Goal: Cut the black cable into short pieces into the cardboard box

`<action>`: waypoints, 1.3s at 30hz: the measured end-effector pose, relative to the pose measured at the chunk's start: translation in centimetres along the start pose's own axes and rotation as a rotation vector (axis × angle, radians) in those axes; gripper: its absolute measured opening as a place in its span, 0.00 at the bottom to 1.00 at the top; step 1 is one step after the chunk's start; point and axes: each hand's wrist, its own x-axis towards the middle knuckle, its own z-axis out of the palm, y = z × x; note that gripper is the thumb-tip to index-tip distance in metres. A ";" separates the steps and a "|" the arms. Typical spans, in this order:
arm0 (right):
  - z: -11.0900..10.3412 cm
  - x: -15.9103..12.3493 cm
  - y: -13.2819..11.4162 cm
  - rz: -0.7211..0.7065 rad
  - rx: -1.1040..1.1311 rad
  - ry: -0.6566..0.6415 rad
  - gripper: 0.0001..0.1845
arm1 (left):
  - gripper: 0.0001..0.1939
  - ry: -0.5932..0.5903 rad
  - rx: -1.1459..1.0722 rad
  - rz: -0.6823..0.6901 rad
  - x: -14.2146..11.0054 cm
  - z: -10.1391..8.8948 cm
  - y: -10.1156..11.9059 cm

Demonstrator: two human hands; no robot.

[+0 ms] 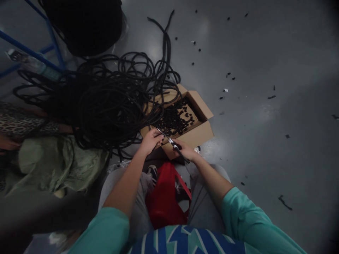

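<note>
My left hand (pixel 150 140) pinches the end of a black hose (pixel 156 131) at the near edge of an open cardboard box (pixel 201 134). My right hand (pixel 185 151) grips a pair of scissors (pixel 173 144) whose blades point toward the left hand's fingers. The box holds a heap of short black hose pieces (pixel 176 118). A big tangled pile of black hose (pixel 113 98) lies on the floor to the left of the box and drapes over its left flap.
A red bag (pixel 164 197) sits between my knees. A green sack (pixel 53 164) lies at the left, with blue metal frame legs (pixel 50 38) and a dark bag (pixel 84 24) behind the tangle. Small black offcuts (pixel 230 76) are scattered over the grey floor to the right.
</note>
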 end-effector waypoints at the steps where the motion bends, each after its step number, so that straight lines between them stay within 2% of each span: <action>1: 0.0 0.0 0.0 -0.001 0.003 -0.002 0.34 | 0.11 -0.008 0.002 -0.016 -0.1 0.1 -0.1; 5: 0.1 0.1 0.2 -0.002 0.010 0.005 0.34 | 0.10 -0.039 -0.003 -0.081 -0.3 0.3 -0.1; 10: 0.1 0.2 0.3 -0.038 -0.004 0.037 0.29 | 0.10 -0.040 0.015 -0.092 -0.3 0.0 0.2; 19: 0.4 0.3 0.5 -0.025 0.090 0.050 0.22 | 0.09 -0.018 0.141 0.041 0.4 -0.5 -0.7; 23: 0.2 0.2 0.3 0.008 0.142 0.020 0.24 | 0.08 -0.021 0.176 0.074 0.4 -0.4 -0.8; 26: 0.1 0.0 0.0 0.077 0.216 -0.083 0.26 | 0.08 0.003 0.183 0.058 0.6 -0.6 -1.1; 30: 0.0 -0.3 -0.3 0.069 0.298 -0.175 0.24 | 0.08 0.020 0.261 0.062 0.8 -1.0 -1.4; 35: -0.1 -0.3 -0.1 0.053 0.221 -0.126 0.28 | 0.07 0.055 0.247 0.046 0.6 -1.2 -0.7; 39: 0.0 0.0 0.4 0.002 0.108 -0.066 0.29 | 0.05 0.040 0.218 0.010 0.4 -1.0 -0.1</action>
